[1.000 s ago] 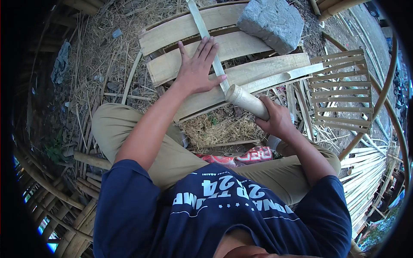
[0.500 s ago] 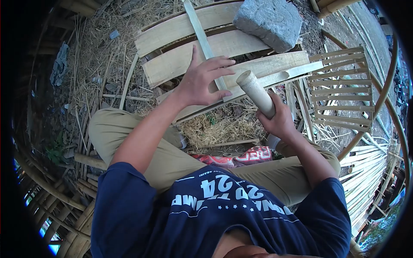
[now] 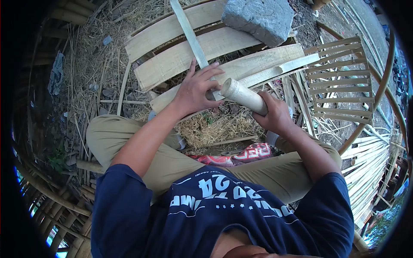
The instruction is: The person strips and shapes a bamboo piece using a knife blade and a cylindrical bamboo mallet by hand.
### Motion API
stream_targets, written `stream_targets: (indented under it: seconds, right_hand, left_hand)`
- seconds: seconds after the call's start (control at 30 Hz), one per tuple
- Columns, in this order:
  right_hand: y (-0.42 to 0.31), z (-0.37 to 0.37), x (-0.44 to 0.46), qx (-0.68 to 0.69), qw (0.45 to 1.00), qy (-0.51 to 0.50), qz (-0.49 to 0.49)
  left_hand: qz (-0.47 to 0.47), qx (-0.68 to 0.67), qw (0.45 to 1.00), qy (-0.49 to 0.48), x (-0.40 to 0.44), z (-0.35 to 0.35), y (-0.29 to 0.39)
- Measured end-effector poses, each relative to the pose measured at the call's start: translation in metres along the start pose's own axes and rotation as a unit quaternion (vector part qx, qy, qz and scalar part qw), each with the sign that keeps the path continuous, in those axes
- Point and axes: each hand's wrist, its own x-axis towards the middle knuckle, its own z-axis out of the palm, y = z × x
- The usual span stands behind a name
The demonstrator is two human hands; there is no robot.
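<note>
Bamboo strip point(image 3: 189, 36): thin, flat, straight and pale with a greenish tint; it lies slantwise across the wide slats point(image 3: 165, 34), from beyond their far edge to the near edge, its near end by the left hand.
Wide slats: pale, smooth, slightly curved boards side by side over the ground, dark gaps between them.
Left hand point(image 3: 196, 89): over the strip near the slats' near edge, fingers bent and spread, thumb and forefinger apart in a curve; whether they touch the strip cannot be told.
Right hand point(image 3: 275, 114): fingers clamped round the lower end of a bamboo tube.
Bamboo tube point(image 3: 245, 98): thick, pale, round, tilted; its free end is close to the strip's near end, contact unclear.
Stone block point(image 3: 260, 19): grey and rough, on the slats' far right corner.
Shirt point(image 3: 223, 206): navy, white print with "20", "24" and a row of stars.
Bag point(image 3: 254, 155): red, on the ground between the legs, large white letters partly readable as "RE".
</note>
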Motion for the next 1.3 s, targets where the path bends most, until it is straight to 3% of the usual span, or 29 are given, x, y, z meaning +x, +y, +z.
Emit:
stream_targets:
  seconds: [0.17, 0.27, 0.37, 0.47, 0.57, 0.73, 0.97, 1.07, 1.17, 1.3]
  right_hand:
    - [-0.006, 0.007, -0.002, 0.019, 1.000, -0.012, 0.019]
    - [-0.003, 0.009, -0.002, -0.004, 0.997, -0.051, 0.063]
    - [0.006, 0.013, -0.001, -0.008, 0.994, -0.063, 0.089]
    - [0.007, 0.008, 0.001, -0.019, 0.995, -0.058, 0.074]
    - [0.003, 0.007, -0.002, -0.013, 0.998, -0.027, 0.060]
    - [-0.008, 0.022, -0.013, 0.013, 1.000, 0.022, 0.005]
    - [-0.004, 0.035, -0.012, -0.030, 0.998, -0.046, 0.029]
    - [-0.010, 0.041, -0.022, 0.055, 0.985, 0.149, -0.067]
    - [-0.029, 0.032, -0.003, -0.093, 0.992, -0.061, 0.059]
    - [-0.019, 0.046, -0.011, -0.001, 0.998, 0.063, 0.024]
  left_hand:
    - [0.006, 0.024, 1.000, -0.017, -0.001, 0.001, -0.005]
    - [0.057, 0.033, 0.996, -0.060, -0.001, -0.008, -0.014]
    - [0.046, -0.069, 0.993, -0.082, 0.000, -0.028, -0.024]
    - [0.040, -0.023, 0.998, -0.038, -0.002, -0.035, -0.031]
    - [0.001, 0.169, 0.985, -0.044, -0.007, -0.015, -0.038]
    - [-0.006, 0.220, 0.976, -0.008, -0.006, -0.015, -0.037]
    - [-0.013, 0.250, 0.968, 0.001, -0.006, -0.010, -0.038]
    - [-0.014, 0.236, 0.972, 0.012, -0.007, -0.009, -0.039]
    - [-0.023, 0.223, 0.974, -0.011, -0.007, -0.015, -0.036]
    - [-0.007, 0.214, 0.977, 0.014, -0.006, -0.010, -0.040]
